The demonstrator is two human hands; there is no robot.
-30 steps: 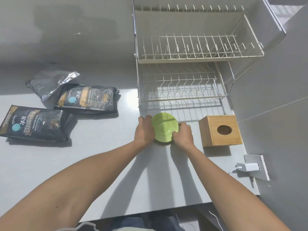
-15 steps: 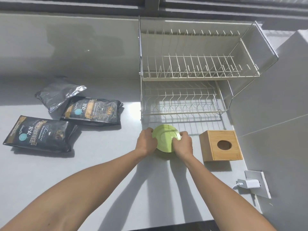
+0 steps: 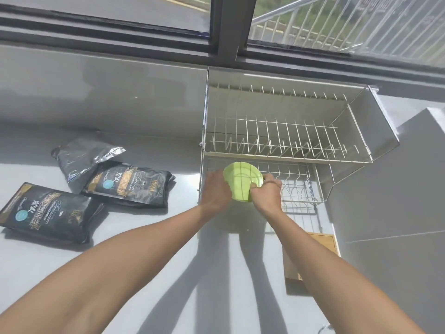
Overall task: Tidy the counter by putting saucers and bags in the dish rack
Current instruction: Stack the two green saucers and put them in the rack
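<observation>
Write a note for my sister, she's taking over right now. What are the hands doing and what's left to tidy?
Left hand and right hand both grip the green saucer, tilted and lifted off the counter in front of the dish rack, at its lower tier.
Done: nothing is in the rack yet.
Left: slot the saucer in, then move the three bags: silver bag, middle black bag, nearest black bag, all lying on the counter to the left.

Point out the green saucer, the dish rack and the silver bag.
green saucer (image 3: 242,183): head view, on the middle of its face, held between both hands.
dish rack (image 3: 286,158): head view, on the front rail of its upper tier.
silver bag (image 3: 81,159): head view, on its crinkled foil middle.
</observation>
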